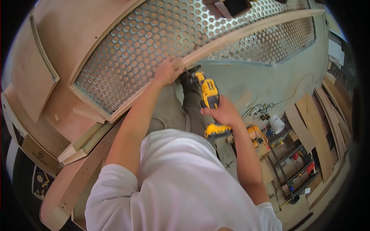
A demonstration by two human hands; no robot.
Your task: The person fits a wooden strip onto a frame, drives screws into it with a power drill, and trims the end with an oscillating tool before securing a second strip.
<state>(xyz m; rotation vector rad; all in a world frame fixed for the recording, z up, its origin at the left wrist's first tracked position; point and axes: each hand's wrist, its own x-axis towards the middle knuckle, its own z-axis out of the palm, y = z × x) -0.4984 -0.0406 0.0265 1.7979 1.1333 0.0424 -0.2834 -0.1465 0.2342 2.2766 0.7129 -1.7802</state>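
Observation:
My right hand (pixel 223 111) grips the black handle of a yellow and black cordless multi-tool (pixel 210 87). Its dark head end is right at the edge of a curved wooden strip (pixel 216 41). Beside that spot, my left hand (pixel 169 71) is on the wooden frame's edge, its fingers bent over the strip's near end. The frame carries perforated metal sheet (pixel 127 57) with round holes, and a second perforated piece (pixel 266 40) lies beyond the curved strip. The tool's tip is partly lost against my dark trouser leg.
Curved plywood panels (pixel 32 73) stand at the left. On the right floor are cables (pixel 262 107), a white container (pixel 276 124), an orange-yellow tool (pixel 257 135), a rack with tools (pixel 295 165) and wooden boards (pixel 316 131). Part of a dark object (pixel 231 7) shows at the top.

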